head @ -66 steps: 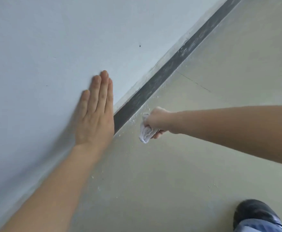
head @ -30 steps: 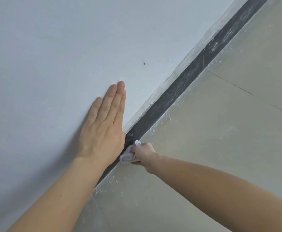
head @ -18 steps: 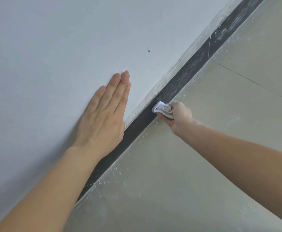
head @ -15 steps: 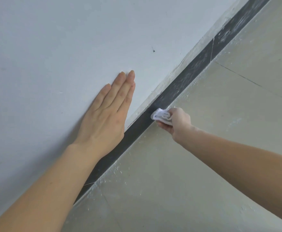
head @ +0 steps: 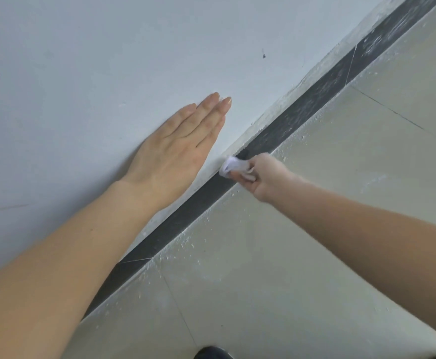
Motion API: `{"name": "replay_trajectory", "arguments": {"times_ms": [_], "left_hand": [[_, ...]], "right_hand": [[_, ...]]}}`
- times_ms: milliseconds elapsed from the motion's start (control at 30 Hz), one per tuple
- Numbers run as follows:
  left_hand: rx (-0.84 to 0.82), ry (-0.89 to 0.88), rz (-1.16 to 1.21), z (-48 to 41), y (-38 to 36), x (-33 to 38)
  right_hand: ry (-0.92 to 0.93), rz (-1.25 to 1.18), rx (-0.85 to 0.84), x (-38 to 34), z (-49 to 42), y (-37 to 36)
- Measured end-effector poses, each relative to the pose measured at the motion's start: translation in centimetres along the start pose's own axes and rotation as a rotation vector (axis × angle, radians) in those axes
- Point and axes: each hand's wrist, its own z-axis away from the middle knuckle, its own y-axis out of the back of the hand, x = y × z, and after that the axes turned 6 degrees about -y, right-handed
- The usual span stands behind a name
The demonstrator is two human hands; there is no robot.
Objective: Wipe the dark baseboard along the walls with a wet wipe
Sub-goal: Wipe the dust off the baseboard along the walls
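A crumpled white wet wipe, bunched into a small soft wad, is pressed against the upper edge of the dark baseboard, about midway along its visible run. The wipe is gripped by the right hand, with the fingers curled round it.

The baseboard is seen as a narrow, flat, charcoal strip running diagonally from lower left to upper right, divided by thin pale joints. Beyond the wipe its surface is streaked with chalky grey smears. Nearer the viewer it looks darker and more even. A rough, off-white band of plaster is laid along its top edge.

Above that, the left hand is laid flat on the smooth, matte, pale grey wall, fingers straight and together, holding nothing. A small dark mark is seen on the wall.

Below the strip, the floor is made of large, smooth beige tiles with fine grout lines. It is sprinkled with white crumbs near the baseboard. The rounded toe of a black shoe is cut off at the bottom edge.
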Motion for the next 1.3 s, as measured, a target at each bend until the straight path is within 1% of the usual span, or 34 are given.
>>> {"name": "replay_trajectory", "arguments": {"times_ms": [67, 133, 167, 200, 233, 267, 300, 367, 467, 533, 633, 733, 833, 1000, 1133, 1300], "left_hand": [[0.019, 0.0, 0.06, 0.0, 0.1, -0.1], [0.034, -0.002, 0.102, 0.0, 0.2, -0.2], [0.036, -0.002, 0.117, 0.0, 0.3, -0.2], [0.033, 0.0, 0.123, 0.0, 0.3, -0.1], [0.034, 0.001, 0.118, 0.0, 0.2, -0.1], [0.038, -0.003, 0.108, 0.0, 0.1, 0.0], [0.042, -0.006, 0.106, 0.0, 0.0, 0.0], [0.031, -0.003, 0.122, -0.2, 0.1, 0.0], [-0.034, -0.033, 0.062, 0.2, 0.4, -0.1], [-0.074, -0.099, -0.036, 0.8, 0.5, -0.4], [-0.109, -0.153, -0.159, 2.6, 0.8, -0.9], [-0.093, -0.136, -0.198, 5.7, 0.3, -1.0], [-0.151, -0.086, -0.174, 8.6, 0.1, -0.7], [-0.19, -0.041, -0.131, 10.0, -0.2, -0.3], [-0.112, -0.015, -0.133, 9.1, -0.7, 0.2], [-0.054, 0.035, -0.148, 7.5, -1.0, 0.8]], "right_hand": [[0.065, -0.171, 0.024, -2.4, 0.7, 1.3], [0.163, -0.263, 0.066, -4.0, 1.1, 2.3], [0.204, -0.266, 0.099, -4.2, 1.2, 2.4], [0.232, -0.206, 0.139, -3.8, 1.3, 2.5], [0.242, -0.078, 0.169, -2.8, 1.4, 2.4], [0.224, 0.056, 0.171, -1.2, 1.2, 2.3], [0.166, 0.151, 0.151, 0.9, 1.1, 2.2], [-0.007, 0.224, 0.117, 5.1, 0.5, 2.0], [-0.156, 0.354, 0.106, 9.7, -0.8, 1.2], [-0.214, 0.405, 0.069, 11.6, -1.5, 0.3], [-0.215, 0.431, -0.034, 13.6, -2.4, -1.0], [-0.256, 0.429, -0.087, 15.3, -3.4, -2.6], [-0.275, 0.383, -0.122, 16.8, -3.9, -4.7], [-0.257, 0.205, -0.067, 17.5, -5.1, -5.9], [-0.293, 0.056, 0.041, 14.9, -5.2, -5.1], [-0.184, 0.064, 0.077, 9.9, -4.3, -2.9]]}}
